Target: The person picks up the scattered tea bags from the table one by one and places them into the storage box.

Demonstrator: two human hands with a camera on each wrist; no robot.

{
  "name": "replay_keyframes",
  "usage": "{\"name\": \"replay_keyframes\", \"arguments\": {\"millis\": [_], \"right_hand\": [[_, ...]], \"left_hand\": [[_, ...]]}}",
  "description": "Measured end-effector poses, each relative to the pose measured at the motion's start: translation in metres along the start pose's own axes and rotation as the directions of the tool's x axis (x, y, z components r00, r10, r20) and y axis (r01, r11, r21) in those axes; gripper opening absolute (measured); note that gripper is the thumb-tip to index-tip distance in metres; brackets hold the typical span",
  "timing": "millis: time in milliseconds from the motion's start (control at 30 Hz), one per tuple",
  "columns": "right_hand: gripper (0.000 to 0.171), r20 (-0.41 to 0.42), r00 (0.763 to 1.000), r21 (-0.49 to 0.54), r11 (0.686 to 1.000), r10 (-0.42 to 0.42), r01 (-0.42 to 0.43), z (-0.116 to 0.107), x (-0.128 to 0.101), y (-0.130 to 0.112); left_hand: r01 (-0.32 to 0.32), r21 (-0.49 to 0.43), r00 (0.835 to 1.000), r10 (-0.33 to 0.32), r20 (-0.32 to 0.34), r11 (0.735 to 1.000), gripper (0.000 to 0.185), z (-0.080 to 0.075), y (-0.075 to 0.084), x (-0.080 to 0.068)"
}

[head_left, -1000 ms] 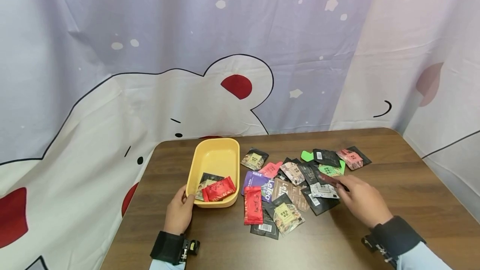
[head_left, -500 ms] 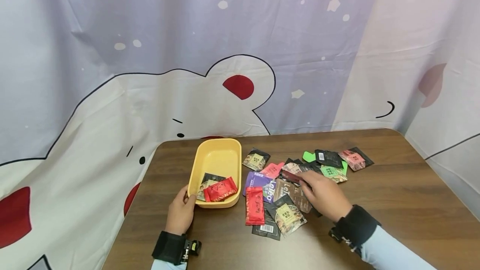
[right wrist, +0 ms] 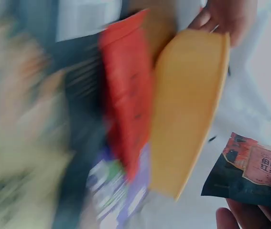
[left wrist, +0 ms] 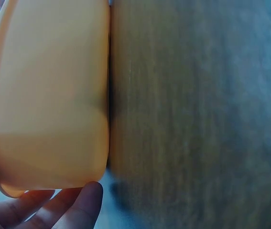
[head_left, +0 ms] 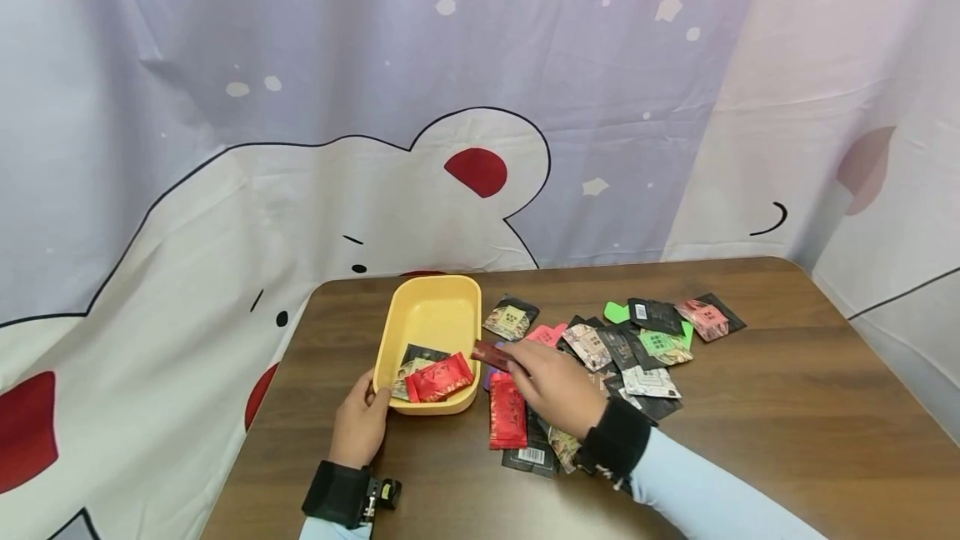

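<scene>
My left hand (head_left: 358, 425) grips the near left corner of a yellow plastic tub (head_left: 429, 315), its thumb on the rim and its fingers under the outer wall in the left wrist view. Inside the tub lie a red packet (head_left: 441, 378) and a black-and-tan tea sachet (head_left: 402, 388). My right hand (head_left: 561, 390) pinches a black-and-red tea sachet (right wrist: 243, 167) by one end. In the head view this sachet is held just right of the tub's right rim, above the pile. Part of the pile is hidden under the right hand.
On the wooden table (head_left: 795, 407), right of the tub, several sachets lie spread and overlapping. Among them are a red packet (head_left: 507, 411), a green sachet (head_left: 663, 346), a white one (head_left: 651, 382) and a pink-and-black one (head_left: 708, 317). A patterned curtain (head_left: 600, 90) hangs behind the table.
My right hand has moved left across the pile with the black-and-red tea sachet, from the pile's right side to beside the tub. The left hand and tub have stayed in place.
</scene>
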State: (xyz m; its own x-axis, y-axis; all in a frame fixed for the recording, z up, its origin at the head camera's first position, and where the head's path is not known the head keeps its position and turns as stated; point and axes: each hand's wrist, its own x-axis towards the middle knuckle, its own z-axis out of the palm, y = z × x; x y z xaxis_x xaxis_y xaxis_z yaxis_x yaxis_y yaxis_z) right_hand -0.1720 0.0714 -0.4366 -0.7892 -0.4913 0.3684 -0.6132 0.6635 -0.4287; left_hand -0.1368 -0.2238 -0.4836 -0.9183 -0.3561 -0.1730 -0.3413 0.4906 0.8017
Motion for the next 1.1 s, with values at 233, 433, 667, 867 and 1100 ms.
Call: {"name": "replay_keyframes", "arguments": {"millis": [233,433,667,867,1100], "right_hand": [[0.024,0.005,0.997,0.082,0.994,-0.074,0.073,0.019,0.022,-0.028],[0.025,-0.013,0.994,0.109,0.988,-0.107,0.108,0.031,0.037,-0.041],[0.025,0.021,0.990,0.103,0.985,-0.139,0.136,0.042,0.047,-0.049],[0.028,0.089,0.983,0.076,0.985,-0.163,0.157,0.050,0.049,-0.050],[0.028,0.100,0.980,0.084,0.983,-0.170,0.162,0.055,0.048,-0.049]], "left_hand": [[0.003,0.004,1.000,-0.003,0.002,1.000,0.054,0.001,-0.003,0.002],[-0.009,0.000,1.000,0.009,-0.005,1.000,0.054,0.003,-0.004,0.003],[-0.016,0.003,1.000,0.016,-0.014,1.000,0.053,0.003,-0.004,0.005],[-0.007,0.011,1.000,0.007,-0.009,1.000,0.053,0.003,-0.005,0.004],[-0.008,0.018,1.000,0.008,-0.006,1.000,0.053,0.002,-0.005,0.004]]}}
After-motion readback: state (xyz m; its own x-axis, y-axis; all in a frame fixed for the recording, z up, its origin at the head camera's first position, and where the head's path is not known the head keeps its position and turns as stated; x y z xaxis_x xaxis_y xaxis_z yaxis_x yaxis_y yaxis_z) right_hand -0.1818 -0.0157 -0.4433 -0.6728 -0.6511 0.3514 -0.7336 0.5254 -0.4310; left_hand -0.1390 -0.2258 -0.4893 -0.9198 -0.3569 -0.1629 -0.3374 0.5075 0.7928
